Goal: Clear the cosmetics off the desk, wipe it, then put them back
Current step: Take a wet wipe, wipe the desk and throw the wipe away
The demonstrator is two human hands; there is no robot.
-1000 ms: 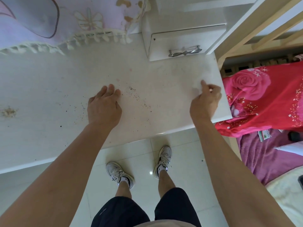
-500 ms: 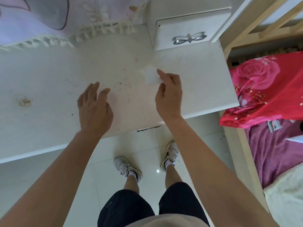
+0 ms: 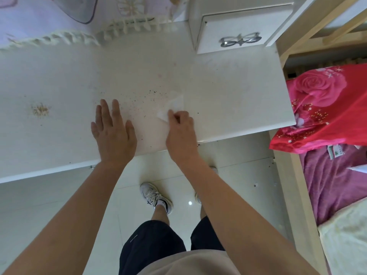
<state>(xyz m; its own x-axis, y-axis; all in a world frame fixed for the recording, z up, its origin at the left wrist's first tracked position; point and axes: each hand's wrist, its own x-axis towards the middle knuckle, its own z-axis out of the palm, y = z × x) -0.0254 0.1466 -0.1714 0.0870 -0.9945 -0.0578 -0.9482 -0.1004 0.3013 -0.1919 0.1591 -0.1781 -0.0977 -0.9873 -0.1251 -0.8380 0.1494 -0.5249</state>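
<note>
While the right hand point(image 3: 181, 132) is pinching the white tissue point(image 3: 171, 108) on the desk point(image 3: 59, 76) beside the dark crumbs point(image 3: 143, 98), the left hand point(image 3: 113, 130) is resting open, flat; I am advising even pressure, sweeping crumbs toward one edge.

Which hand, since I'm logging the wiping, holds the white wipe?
The right hand: its fingers pinch the white wipe against the desk, while the left hand lies flat, fingers straight, holding nothing.
</note>
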